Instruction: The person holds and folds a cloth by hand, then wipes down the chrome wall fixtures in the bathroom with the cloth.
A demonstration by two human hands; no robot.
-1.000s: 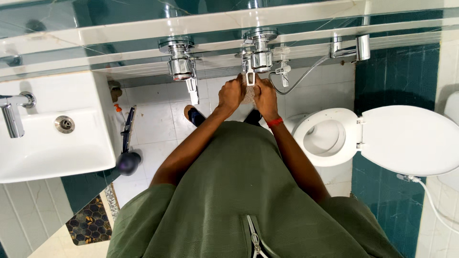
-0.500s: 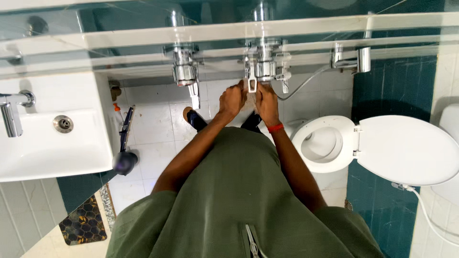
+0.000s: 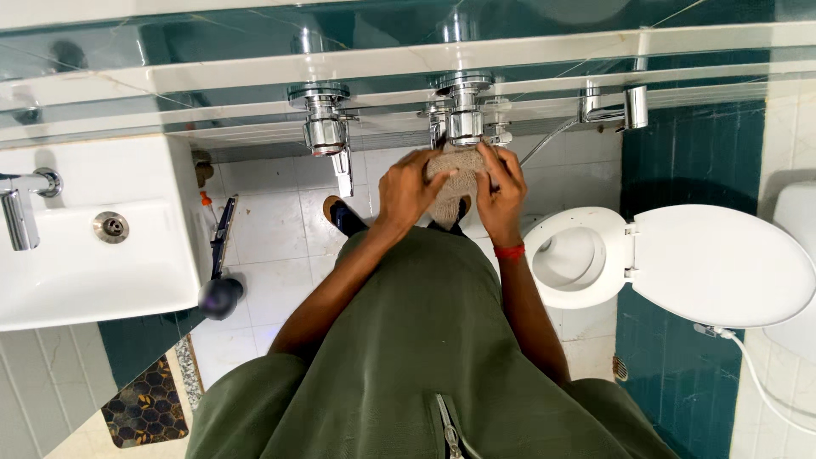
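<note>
Both hands hold a brown cloth against the wall just below a chrome tap. The left hand is closed on the cloth's left side, its fingers curled over the fabric; the right hand, a red band at its wrist, grips the right side with fingers bent. The cloth touches the tap's underside. A second chrome tap sits to the left, apart from the hands. Farther left is a white sink, with a dark brush leaning beside it. To the right stands an open toilet.
</note>
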